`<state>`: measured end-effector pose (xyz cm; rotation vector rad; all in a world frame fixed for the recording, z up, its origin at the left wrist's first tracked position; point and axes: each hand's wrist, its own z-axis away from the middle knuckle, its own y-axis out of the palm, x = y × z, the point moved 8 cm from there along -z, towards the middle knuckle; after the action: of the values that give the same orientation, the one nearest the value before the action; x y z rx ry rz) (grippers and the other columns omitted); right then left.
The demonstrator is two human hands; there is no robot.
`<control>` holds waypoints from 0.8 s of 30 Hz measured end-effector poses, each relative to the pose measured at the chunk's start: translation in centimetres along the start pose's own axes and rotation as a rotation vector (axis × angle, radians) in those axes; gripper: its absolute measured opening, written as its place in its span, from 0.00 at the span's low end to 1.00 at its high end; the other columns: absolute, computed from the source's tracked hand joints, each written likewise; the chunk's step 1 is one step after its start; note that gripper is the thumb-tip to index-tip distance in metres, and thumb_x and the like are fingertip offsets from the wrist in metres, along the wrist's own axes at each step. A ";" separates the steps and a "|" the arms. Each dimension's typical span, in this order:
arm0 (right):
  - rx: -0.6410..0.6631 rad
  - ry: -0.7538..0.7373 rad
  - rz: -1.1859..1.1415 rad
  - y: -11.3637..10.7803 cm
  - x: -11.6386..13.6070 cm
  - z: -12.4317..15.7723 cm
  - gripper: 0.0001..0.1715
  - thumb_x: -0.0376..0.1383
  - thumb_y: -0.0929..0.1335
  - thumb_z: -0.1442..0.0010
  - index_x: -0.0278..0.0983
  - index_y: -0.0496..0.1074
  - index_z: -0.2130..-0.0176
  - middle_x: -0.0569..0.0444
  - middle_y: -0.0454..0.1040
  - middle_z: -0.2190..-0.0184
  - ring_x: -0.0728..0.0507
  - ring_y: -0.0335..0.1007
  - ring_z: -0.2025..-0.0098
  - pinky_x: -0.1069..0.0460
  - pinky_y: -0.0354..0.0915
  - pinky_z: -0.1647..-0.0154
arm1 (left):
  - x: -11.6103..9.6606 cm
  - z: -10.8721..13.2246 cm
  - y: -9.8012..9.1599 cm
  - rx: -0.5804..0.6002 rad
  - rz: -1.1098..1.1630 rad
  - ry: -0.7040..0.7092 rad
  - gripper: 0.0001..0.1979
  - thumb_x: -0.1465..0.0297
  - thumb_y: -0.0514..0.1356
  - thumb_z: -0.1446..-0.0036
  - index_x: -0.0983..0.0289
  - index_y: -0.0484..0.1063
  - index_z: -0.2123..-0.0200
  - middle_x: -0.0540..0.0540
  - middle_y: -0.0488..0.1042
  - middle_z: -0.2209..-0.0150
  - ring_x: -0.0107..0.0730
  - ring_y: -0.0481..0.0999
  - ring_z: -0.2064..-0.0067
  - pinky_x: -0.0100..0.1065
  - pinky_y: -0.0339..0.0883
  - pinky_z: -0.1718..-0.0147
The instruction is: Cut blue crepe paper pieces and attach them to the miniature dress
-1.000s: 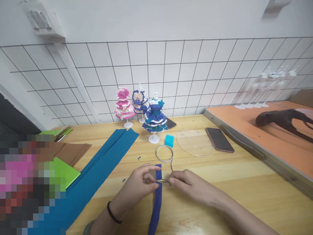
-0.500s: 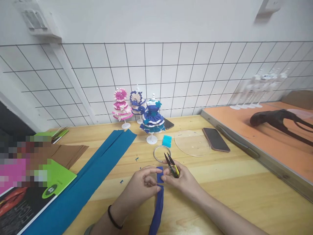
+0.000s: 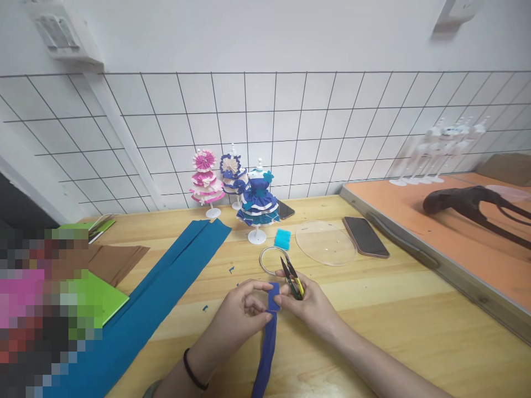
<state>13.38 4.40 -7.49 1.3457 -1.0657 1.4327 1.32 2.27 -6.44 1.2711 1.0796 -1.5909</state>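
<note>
My left hand (image 3: 243,312) pinches a long, narrow blue-violet strip (image 3: 266,354) of crepe-like material, whose lower end hangs toward me. Just above lies a short rectangular piece (image 3: 274,298) of the same colour, between the fingers of both hands; whether it is joined to the strip I cannot tell. Thumb and fingertips of my right hand (image 3: 315,309) grip this piece at its right edge. The same hand also keeps a pair of yellow-and-black thread snips (image 3: 293,279) in its fingers, blades pointing up and apart. A silver ring (image 3: 261,261) lies just beyond the hands.
Miniature dress forms in a blue dress (image 3: 259,199) and a pink dress (image 3: 206,188) stand near the wall. Teal sheets (image 3: 166,276) stretch along the left. A clear disc (image 3: 323,243), a phone (image 3: 365,236) and a turquoise piece (image 3: 282,239) lie ahead. A raised orange board (image 3: 415,204) borders the right.
The short blue piece has shifted slightly right and down, and the gap between it and the long strip has closed. Both hands keep their grip, and the snips have barely moved.
</note>
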 end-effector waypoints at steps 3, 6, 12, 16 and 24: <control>-0.023 -0.015 0.003 -0.4 0.2 0.0 0.30 0.45 0.71 0.57 0.33 0.62 0.57 0.61 0.65 0.80 0.48 0.65 0.75 0.53 0.60 0.69 | 0.4 -0.2 -0.2 0.007 0.069 0.013 0.19 0.76 0.59 0.58 0.64 0.66 0.59 0.50 0.71 0.73 0.26 0.69 0.72 0.29 0.63 0.71; -0.057 -0.026 -0.014 -0.8 0.6 0.1 0.30 0.43 0.71 0.57 0.33 0.62 0.57 0.61 0.66 0.79 0.49 0.64 0.76 0.53 0.60 0.71 | 0.6 -0.5 -0.6 -0.029 0.121 0.030 0.21 0.77 0.59 0.59 0.64 0.64 0.57 0.54 0.70 0.64 0.26 0.69 0.69 0.30 0.64 0.68; 0.083 0.079 -0.107 1.3 -0.2 1.1 0.30 0.41 0.73 0.60 0.34 0.64 0.57 0.60 0.68 0.79 0.50 0.63 0.78 0.55 0.59 0.75 | 0.3 -0.9 -1.7 -0.149 0.118 -0.002 0.25 0.75 0.59 0.58 0.66 0.59 0.54 0.49 0.68 0.74 0.29 0.70 0.69 0.33 0.63 0.67; 0.166 0.142 -0.199 3.0 -1.5 1.6 0.33 0.38 0.74 0.62 0.33 0.64 0.56 0.59 0.71 0.80 0.49 0.65 0.76 0.55 0.59 0.72 | -0.8 -0.7 -2.3 -0.215 0.104 0.031 0.24 0.75 0.59 0.58 0.66 0.60 0.53 0.48 0.68 0.75 0.28 0.70 0.70 0.31 0.63 0.68; 0.169 0.164 -0.277 3.3 -1.8 1.5 0.37 0.40 0.75 0.65 0.33 0.65 0.55 0.59 0.70 0.82 0.51 0.60 0.82 0.57 0.54 0.80 | -2.0 -0.2 -1.9 -0.230 0.095 0.119 0.23 0.74 0.58 0.56 0.64 0.61 0.53 0.49 0.68 0.73 0.29 0.71 0.68 0.31 0.63 0.66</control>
<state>10.63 2.03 -9.33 1.4056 -0.6360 1.4190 -0.14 3.17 -4.23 1.2534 1.2192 -1.2939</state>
